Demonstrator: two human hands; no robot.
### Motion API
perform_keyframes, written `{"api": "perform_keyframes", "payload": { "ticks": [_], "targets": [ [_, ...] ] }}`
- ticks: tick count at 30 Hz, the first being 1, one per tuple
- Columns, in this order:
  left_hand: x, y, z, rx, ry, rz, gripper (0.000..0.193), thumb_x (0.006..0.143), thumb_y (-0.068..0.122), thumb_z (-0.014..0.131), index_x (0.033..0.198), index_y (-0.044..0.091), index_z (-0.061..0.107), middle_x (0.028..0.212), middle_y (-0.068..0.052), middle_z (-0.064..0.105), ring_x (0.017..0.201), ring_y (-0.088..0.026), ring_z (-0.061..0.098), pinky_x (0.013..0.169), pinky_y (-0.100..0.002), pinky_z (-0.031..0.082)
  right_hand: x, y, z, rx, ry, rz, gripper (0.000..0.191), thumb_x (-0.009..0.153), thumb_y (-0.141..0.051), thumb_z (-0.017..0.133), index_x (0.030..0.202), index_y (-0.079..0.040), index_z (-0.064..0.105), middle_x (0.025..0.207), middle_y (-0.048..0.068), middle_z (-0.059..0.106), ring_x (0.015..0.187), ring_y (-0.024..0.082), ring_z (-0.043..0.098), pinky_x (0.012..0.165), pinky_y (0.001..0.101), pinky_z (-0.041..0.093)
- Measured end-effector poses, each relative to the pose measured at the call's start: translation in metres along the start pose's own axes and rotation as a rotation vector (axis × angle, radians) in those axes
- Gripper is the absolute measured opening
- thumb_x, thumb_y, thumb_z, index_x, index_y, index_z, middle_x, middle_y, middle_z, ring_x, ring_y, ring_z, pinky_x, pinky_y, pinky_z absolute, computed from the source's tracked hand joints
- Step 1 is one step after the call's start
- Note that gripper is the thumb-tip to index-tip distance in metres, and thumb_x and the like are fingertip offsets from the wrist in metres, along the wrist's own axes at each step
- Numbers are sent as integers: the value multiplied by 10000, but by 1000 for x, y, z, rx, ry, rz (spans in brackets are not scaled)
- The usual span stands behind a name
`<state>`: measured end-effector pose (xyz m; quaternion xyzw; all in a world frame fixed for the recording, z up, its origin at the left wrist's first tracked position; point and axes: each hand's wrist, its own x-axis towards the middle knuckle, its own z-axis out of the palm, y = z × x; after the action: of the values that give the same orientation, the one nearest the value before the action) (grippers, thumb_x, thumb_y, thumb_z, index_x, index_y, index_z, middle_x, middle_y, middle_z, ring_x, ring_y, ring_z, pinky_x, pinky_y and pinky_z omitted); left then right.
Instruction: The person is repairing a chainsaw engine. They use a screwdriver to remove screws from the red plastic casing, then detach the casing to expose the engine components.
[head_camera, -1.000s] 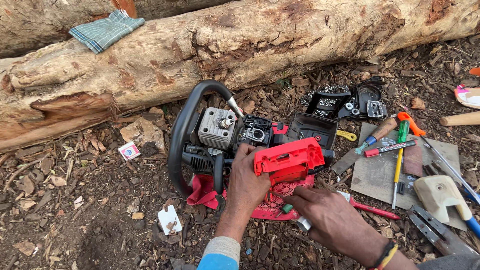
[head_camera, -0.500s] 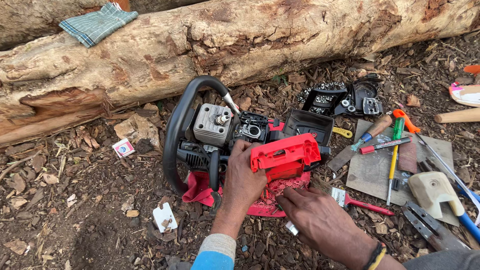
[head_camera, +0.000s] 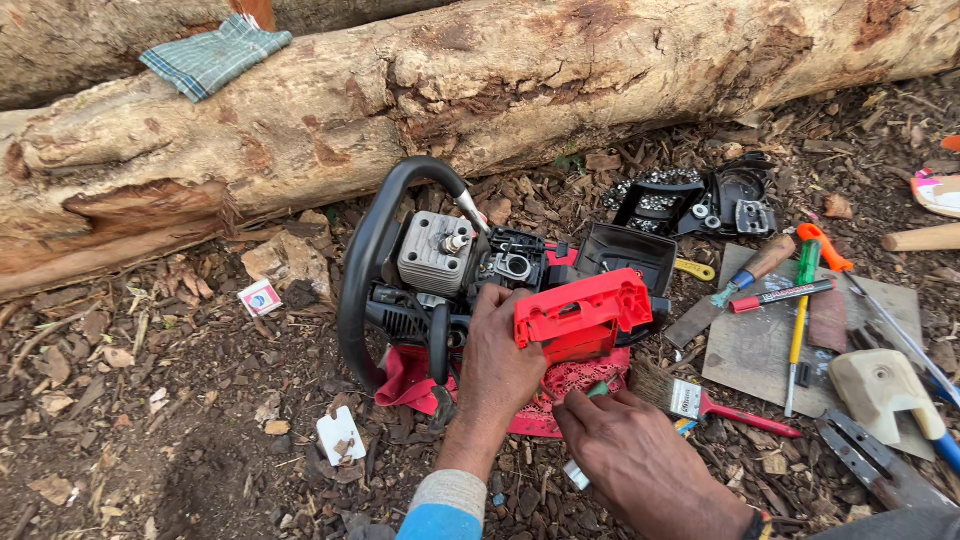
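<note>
Big log (head_camera: 480, 90), checked cloth (head_camera: 215, 55), paintbrush (head_camera: 700, 402), screwdrivers (head_camera: 800, 310)

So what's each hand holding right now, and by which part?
Left hand grips the red cover at its left end. Right hand pinches a small green-tipped tool; exact hold unclear.

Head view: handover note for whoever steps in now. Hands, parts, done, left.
Left hand: gripping the red plastic engine cover, held against the stripped chainsaw body with black loop handle.
Right hand: pinching a small green-tipped tool over the red cloth.
Done: cover is off; cylinder and spark plug exposed.
Left: black housing parts and hand tools lie loose to the right.
</note>
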<state>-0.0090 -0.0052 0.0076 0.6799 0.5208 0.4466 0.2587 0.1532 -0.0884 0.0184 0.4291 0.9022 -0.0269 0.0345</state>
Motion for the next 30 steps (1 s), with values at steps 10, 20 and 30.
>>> {"api": "perform_keyframes", "payload": {
  "ticks": [10,20,30],
  "targets": [
    [3,0,-1,60,-62,-59,139,822,0,668,953,43,648,973,-118,549,926,-286,635,845,-433,551,-3,-2,31,230,13,263,761,673,19,670,1414,3,499,1191,113,592,976,251,660,868,403,579],
    [2,3,-3,45,-49,-30,152,788,-42,653,923,14,613,982,-121,554,954,-310,634,862,-456,544,-5,4,12,302,115,195,784,610,-27,739,1367,-26,536,1137,123,605,934,309,672,842,434,569],
    [3,-1,-4,6,-31,16,208,751,-39,659,949,17,626,1008,-143,566,971,-336,617,860,-460,526,-3,11,-3,177,66,112,796,565,27,719,1342,-2,545,1085,106,608,984,289,652,891,419,560]
  ]
}}
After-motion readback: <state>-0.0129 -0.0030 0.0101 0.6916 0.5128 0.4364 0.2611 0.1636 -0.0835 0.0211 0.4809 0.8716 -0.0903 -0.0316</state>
